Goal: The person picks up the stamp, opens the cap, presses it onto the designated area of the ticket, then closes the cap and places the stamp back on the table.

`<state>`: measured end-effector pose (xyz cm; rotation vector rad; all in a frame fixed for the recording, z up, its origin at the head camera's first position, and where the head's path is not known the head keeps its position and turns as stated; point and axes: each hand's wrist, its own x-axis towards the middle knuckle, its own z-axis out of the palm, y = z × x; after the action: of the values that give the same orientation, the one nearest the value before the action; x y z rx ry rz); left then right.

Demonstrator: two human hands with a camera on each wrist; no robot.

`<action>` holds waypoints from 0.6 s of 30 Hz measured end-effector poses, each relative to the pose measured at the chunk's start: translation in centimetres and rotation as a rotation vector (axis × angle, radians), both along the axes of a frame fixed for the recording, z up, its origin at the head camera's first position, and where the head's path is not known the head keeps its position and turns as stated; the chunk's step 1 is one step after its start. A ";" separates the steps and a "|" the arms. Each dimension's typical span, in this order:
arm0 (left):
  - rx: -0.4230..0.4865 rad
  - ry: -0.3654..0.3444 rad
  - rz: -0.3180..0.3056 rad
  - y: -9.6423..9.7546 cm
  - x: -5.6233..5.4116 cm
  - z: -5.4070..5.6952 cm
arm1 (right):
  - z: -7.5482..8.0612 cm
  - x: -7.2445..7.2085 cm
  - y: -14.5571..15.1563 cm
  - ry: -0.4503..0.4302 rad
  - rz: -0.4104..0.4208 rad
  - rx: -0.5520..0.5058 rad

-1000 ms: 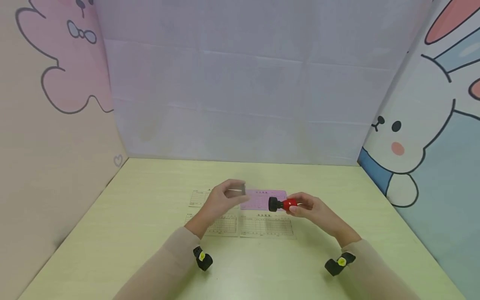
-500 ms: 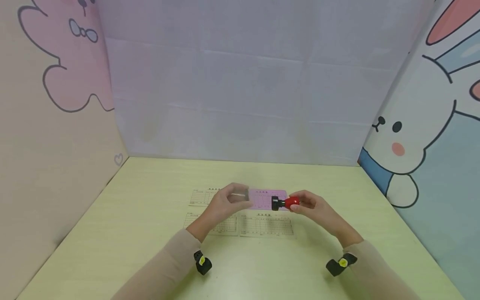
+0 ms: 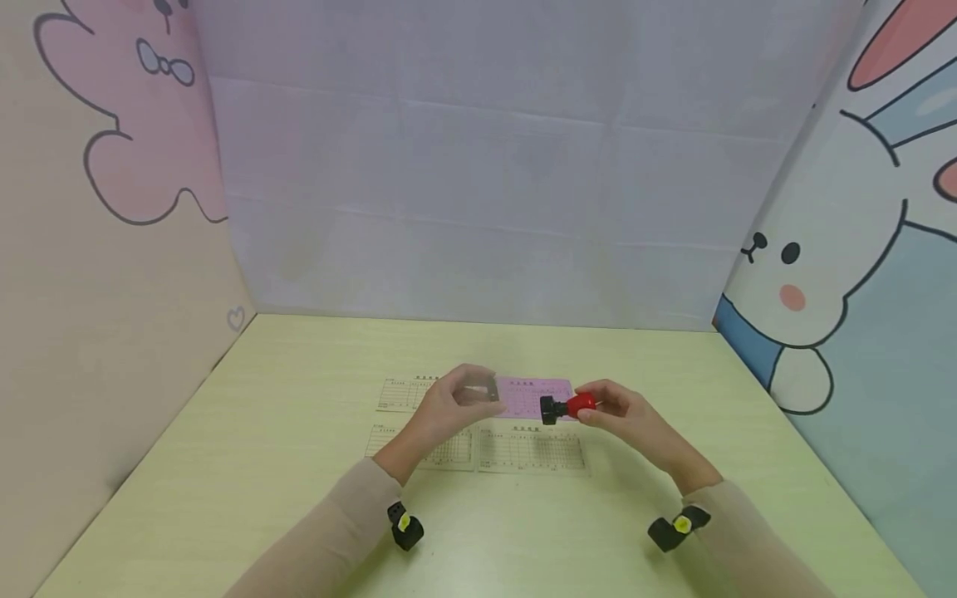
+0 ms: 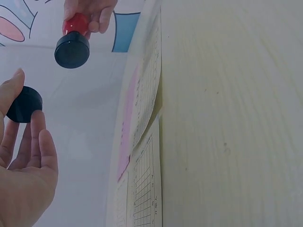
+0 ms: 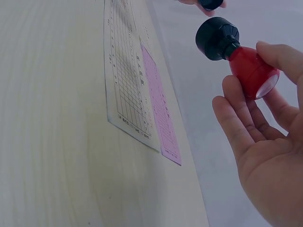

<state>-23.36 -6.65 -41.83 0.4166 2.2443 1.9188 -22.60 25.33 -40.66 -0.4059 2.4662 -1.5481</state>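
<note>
My right hand [image 3: 626, 417] pinches a stamp by its red, bulb-shaped handle [image 5: 253, 71]; the wide black round end [image 5: 214, 40] points left, toward the other hand. Between the thumb and fingers of my left hand [image 3: 446, 409] is a small black round cap [image 4: 26, 105], held on edge. A gap separates cap and stamp, and both are raised above the table. Beneath them lies a pink printed form [image 3: 527, 394], partly overlapped by the left fingers and the stamp in the head view.
Pale printed forms with grids, such as the front right form [image 3: 531, 450], lie around the pink one on the light wooden table [image 3: 523, 531]. A white sheet [image 3: 478, 208] stands behind, with cartoon-printed walls [image 3: 845, 249] at the sides.
Over the last second my left hand has shifted slightly right with the cap. The stamp in my right hand has moved a little right and its black end has turned slightly.
</note>
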 end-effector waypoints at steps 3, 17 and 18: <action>0.006 -0.005 -0.004 0.0 0.0 -0.1 | -0.1 0.0 -0.1 -0.009 0.000 0.003; -0.005 -0.022 0.053 0.1 0.1 -0.1 | 0.0 -0.1 0.2 0.025 -0.008 0.035; 0.000 -0.024 0.054 0.1 0.1 -0.1 | 0.0 -0.1 0.2 0.029 -0.006 0.036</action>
<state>-23.27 -6.55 -41.92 0.3338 2.2627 1.9391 -22.66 25.55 -40.63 -0.4185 2.5158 -1.5085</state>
